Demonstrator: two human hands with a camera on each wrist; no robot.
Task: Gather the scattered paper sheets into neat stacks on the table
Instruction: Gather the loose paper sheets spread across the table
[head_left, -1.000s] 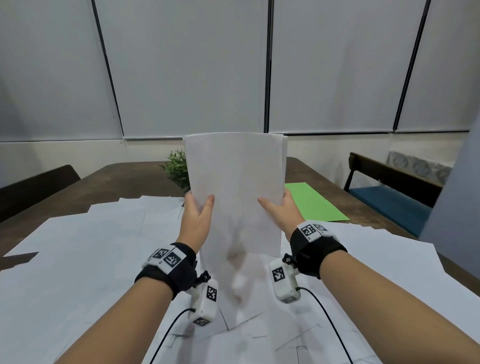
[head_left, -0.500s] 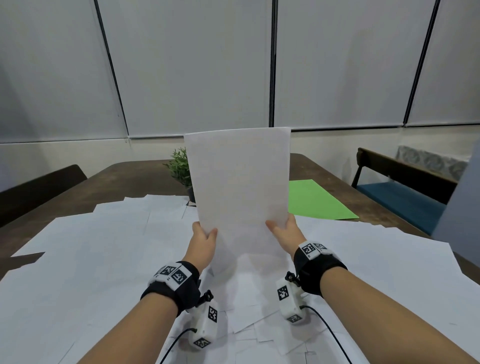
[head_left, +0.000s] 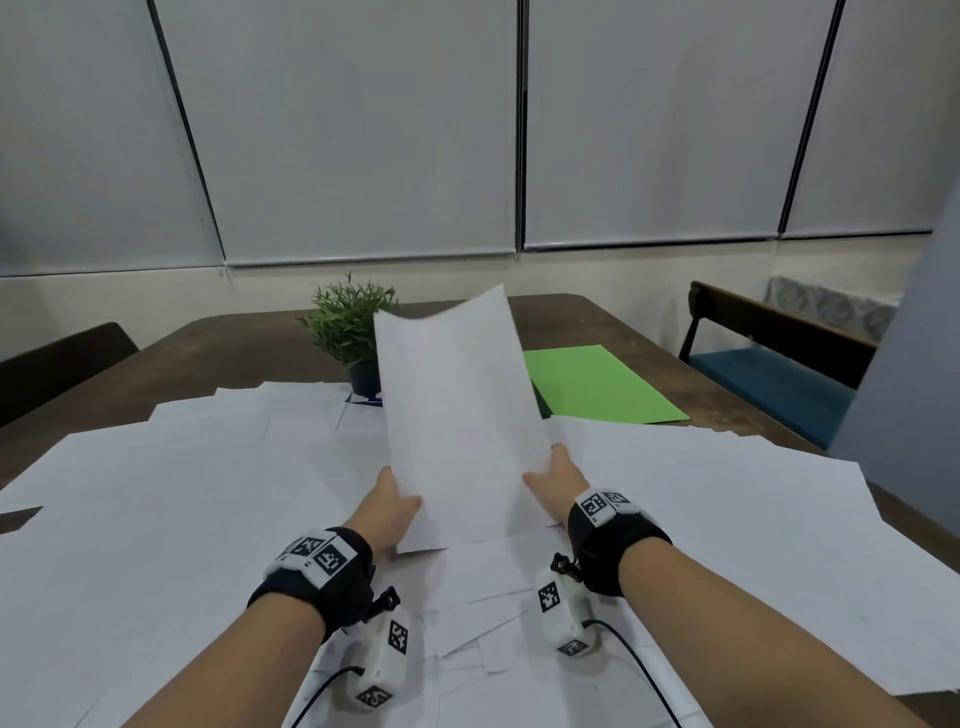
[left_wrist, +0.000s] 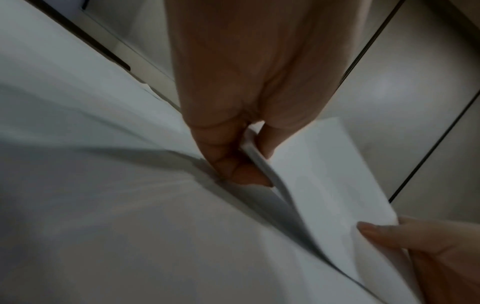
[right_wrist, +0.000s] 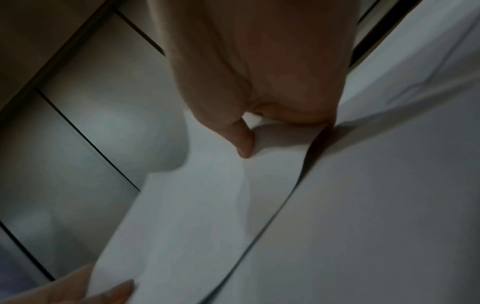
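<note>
A thin bundle of white sheets leans back from me over the table, its top edge curling away. My left hand pinches its lower left edge, thumb on the near face; the left wrist view shows the bundle clamped between thumb and fingers. My right hand holds the lower right edge, and the right wrist view shows its thumb pressing on the paper. Many loose white sheets cover the table around and under both hands.
A small potted plant stands just behind the bundle. A green sheet lies at the back right on the brown table. A blue-seated bench is to the right, a dark chair to the left.
The bundle stood upright between my hands; now it has come down and tilted away toward the table, its top edge bending. Both hands moved lower and keep their hold.
</note>
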